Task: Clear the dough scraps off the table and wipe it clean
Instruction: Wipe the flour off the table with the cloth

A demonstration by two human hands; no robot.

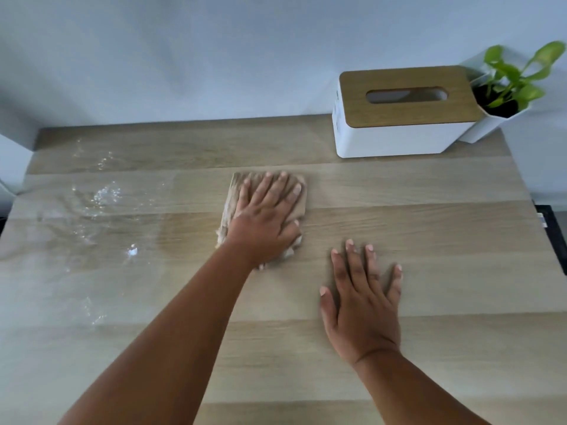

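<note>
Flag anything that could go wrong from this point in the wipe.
1. White residue still streaks the table at left; the cloth under the flat left hand may smear it rather than lift it.
2. A wide sweep right could hit the resting right hand or tissue box.

Two bare forearms enter from the bottom edge, with no sleeves in view. No watch, bracelet or band shows on either wrist. The left hand [264, 219] has no rings on the fingers that show; its nails are short, pale and unpainted. The right hand [362, 308] has five ringless fingers with the same short, pale nails, each with a lighter tip. A crease line marks the right wrist where hand meets forearm. The knuckles and tendons show faintly on the back of the right hand. Neither hand wears a glove.
</note>
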